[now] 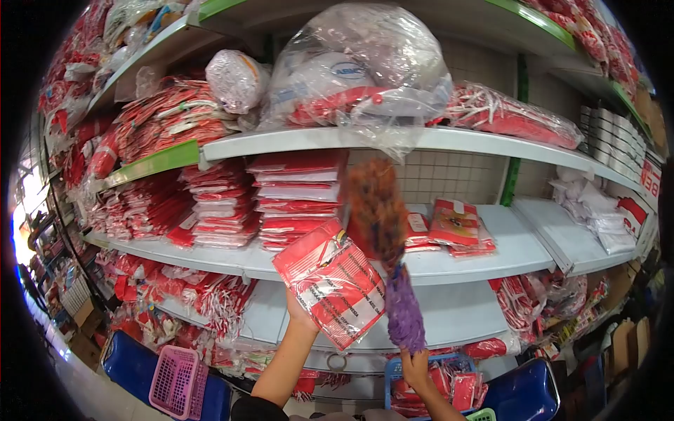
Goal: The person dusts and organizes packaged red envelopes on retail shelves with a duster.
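Head view, shop shelving. Left hand (298,310) holds a red packet (337,282) up, tilted, in front of the middle shelf (509,256); its fingers are mostly hidden behind the packet, gripping it. Right hand (414,365), fingers closed round the base of a feather duster (385,224), points it upright w/ brown tip near the upper shelf edge. Stacks of red packets (295,196) sit just behind. Pink basket (179,382) lower left.

Both forearms up; left hand (300,313) and right hand (415,365), fingers tight in grip.
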A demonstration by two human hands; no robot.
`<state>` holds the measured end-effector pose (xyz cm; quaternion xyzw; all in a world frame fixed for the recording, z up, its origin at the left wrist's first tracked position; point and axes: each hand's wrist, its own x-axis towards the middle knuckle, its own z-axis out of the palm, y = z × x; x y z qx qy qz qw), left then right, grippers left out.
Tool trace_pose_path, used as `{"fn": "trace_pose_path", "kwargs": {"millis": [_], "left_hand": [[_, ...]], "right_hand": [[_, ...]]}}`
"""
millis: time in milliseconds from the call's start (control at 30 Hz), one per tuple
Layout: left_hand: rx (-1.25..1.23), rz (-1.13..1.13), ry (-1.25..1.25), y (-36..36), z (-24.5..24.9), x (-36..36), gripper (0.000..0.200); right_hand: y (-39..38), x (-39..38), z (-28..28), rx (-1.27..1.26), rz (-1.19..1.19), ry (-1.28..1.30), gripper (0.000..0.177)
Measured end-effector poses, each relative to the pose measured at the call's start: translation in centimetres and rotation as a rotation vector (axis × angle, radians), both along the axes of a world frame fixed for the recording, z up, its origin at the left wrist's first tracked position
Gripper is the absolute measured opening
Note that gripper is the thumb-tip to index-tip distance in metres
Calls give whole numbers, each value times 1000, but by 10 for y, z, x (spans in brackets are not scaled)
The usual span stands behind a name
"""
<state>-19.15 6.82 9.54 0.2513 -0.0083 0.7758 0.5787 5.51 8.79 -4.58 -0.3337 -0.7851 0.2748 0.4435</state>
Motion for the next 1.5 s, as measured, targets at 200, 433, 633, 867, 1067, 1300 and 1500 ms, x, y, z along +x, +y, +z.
{"fn": "trace_pose_path", "kwargs": {"millis": [200,433,633,867,1067,1300,1500], "left_hand": [[398,-347,76,36,-23,20,49],[101,-357,-94,51,-20,57,60],[-50,-327,188,49,-6,84,58],[34,-415,75,54,-15,96,56],[240,-455,3,54,-24,67,46],[-99,-11,89,21,-19,30,58],[-85,41,63,9,-25,-6,58]], "right_hand": [[-13,34,-1,21,-99,-324,23],[-40,46,-2,-120,-319,-142,33],[-18,66,-35,-92,-358,-180,34],[-30,72,21,-108,-290,-275,28],[-14,55,33,64,-212,-304,34],[36,49,58,6,-408,-113,25],[92,78,122,181,-429,278,37]]}}
